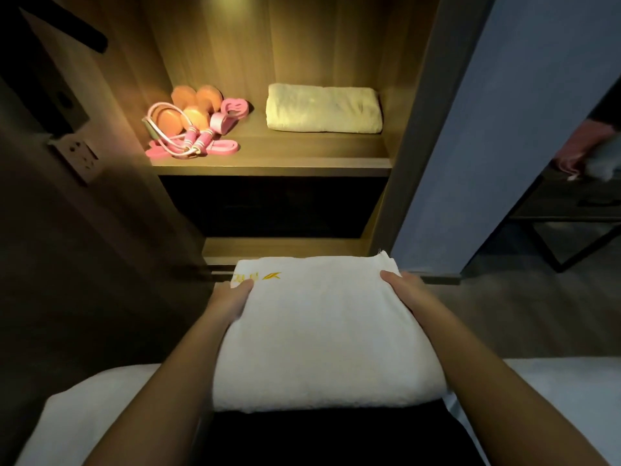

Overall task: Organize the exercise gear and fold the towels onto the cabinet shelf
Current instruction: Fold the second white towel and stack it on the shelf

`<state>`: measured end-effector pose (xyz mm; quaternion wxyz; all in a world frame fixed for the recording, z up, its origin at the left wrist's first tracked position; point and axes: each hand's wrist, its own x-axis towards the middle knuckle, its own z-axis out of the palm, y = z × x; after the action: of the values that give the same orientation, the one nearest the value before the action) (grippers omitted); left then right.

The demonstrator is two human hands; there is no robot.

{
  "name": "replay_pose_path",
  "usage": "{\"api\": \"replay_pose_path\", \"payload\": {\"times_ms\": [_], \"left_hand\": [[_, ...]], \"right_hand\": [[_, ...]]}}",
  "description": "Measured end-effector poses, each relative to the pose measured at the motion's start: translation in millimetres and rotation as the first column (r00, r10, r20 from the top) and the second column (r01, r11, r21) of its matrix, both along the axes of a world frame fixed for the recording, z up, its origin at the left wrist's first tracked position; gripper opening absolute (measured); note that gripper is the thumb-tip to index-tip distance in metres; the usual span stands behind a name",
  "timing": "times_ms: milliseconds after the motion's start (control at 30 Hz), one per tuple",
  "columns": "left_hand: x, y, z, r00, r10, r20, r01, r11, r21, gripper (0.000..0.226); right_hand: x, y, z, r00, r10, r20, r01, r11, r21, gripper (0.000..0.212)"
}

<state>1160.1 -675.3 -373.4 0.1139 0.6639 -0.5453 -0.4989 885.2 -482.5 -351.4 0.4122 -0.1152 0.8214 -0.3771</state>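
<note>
A folded white towel (322,331) with yellow embroidery near its far left corner is held up in front of me. My left hand (232,299) grips its left edge and my right hand (403,287) grips its right edge, thumbs on top. Ahead, the lit cabinet shelf (268,161) carries another folded towel (324,108) on its right side. On its left side lie orange dumbbells (188,111), a pink jump rope (188,139) and a pink gripper ring (233,107), bunched together.
Below the shelf is a dark compartment (275,206). A wall with a socket (79,153) stands at the left, a blue-grey wall (470,146) at the right. White bedding (67,425) lies beneath my arms. A mirror at far right shows a dark table.
</note>
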Motion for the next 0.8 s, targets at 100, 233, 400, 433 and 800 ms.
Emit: {"api": "replay_pose_path", "payload": {"times_ms": [100, 233, 400, 433, 800], "left_hand": [[4, 6, -9, 0.994, 0.07, -0.081, -0.056, 0.985, 0.163, 0.041], [10, 12, -7, 0.999, 0.022, -0.043, -0.017, 0.992, 0.122, 0.045], [39, 33, 25, 0.969, -0.23, 0.091, 0.198, 0.942, 0.271, 0.047], [45, 40, 30, 0.962, -0.26, 0.084, 0.228, 0.934, 0.276, 0.044], [24, 32, 57, 0.888, -0.134, -0.44, 0.029, 0.971, -0.237, 0.017]], "right_hand": [[3, 5, -3, 0.991, 0.013, 0.135, -0.015, 1.0, 0.014, 0.05], [6, 11, 5, 0.975, 0.007, 0.22, 0.0, 0.999, -0.034, 0.043], [16, 39, 18, 0.981, 0.089, 0.174, -0.109, 0.988, 0.108, 0.046], [18, 47, 20, 0.98, 0.085, 0.181, -0.102, 0.991, 0.084, 0.043], [16, 35, 46, 0.978, 0.129, -0.164, -0.18, 0.92, -0.348, 0.019]]}}
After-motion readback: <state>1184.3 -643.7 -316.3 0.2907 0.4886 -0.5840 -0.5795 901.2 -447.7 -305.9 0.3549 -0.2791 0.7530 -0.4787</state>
